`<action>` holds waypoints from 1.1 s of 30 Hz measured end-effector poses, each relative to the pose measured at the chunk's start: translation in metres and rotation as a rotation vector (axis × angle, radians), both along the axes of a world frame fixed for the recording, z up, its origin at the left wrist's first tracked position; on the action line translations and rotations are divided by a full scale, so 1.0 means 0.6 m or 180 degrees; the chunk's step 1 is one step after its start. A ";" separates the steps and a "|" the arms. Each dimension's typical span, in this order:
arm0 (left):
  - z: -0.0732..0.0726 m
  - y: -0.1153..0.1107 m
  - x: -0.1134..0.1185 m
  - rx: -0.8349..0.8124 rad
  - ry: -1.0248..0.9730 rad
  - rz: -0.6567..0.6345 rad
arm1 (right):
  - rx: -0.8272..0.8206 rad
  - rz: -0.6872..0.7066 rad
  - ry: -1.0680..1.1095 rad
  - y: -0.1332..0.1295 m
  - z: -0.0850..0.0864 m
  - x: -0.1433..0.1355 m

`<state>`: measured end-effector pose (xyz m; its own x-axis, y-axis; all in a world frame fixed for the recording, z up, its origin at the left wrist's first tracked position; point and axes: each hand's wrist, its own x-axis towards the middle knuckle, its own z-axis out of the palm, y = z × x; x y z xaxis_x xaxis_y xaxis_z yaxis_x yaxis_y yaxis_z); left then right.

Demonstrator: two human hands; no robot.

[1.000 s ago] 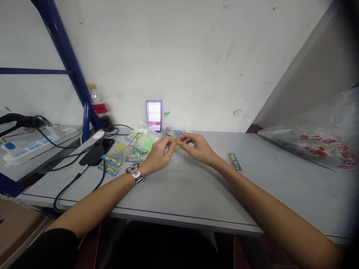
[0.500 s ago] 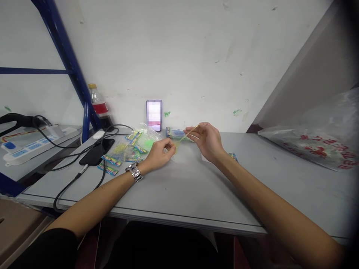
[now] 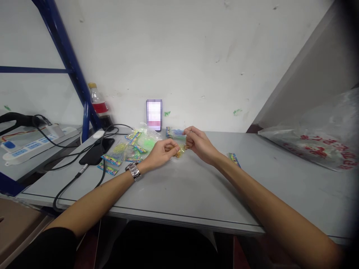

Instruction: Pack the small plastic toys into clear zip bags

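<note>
In front of me, my left hand (image 3: 163, 152) pinches a small yellow stretchy toy (image 3: 178, 152) with shiny clear film around it, just above the table. My right hand (image 3: 198, 144) has its fingers curled in close from the right, pinching the toy's near end; the fingers partly hide it. To the left of my left hand lie clear plastic bags (image 3: 147, 131) with printed blue and yellow headers, one with a bright green piece (image 3: 148, 143) and another with a yellow piece (image 3: 120, 148).
A lit phone (image 3: 154, 115) leans on the wall, and another flat packet (image 3: 175, 132) lies behind my hands. A dark phone (image 3: 97, 151) with cables lies left, near a bottle (image 3: 98, 102). A printed strip (image 3: 234, 159) and a large plastic bag (image 3: 316, 145) are at right.
My right hand has moved down and left toward my left hand, and its fingers have curled in. The yellow strand stretched between my hands has shortened.
</note>
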<state>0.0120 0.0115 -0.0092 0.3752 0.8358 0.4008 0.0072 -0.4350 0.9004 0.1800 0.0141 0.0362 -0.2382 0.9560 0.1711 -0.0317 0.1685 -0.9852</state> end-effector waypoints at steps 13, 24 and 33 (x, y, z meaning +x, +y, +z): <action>-0.007 0.009 -0.005 0.0047 0.0152 -0.0051 | 0.0511 0.0462 -0.1898 -0.001 0.014 0.027; -0.005 0.005 -0.006 0.0373 0.0547 0.0188 | 0.0537 0.0353 -0.1375 0.008 0.015 0.034; 0.007 -0.003 -0.013 0.1152 0.1392 0.0459 | 0.0665 0.0137 -0.1229 0.010 0.021 0.043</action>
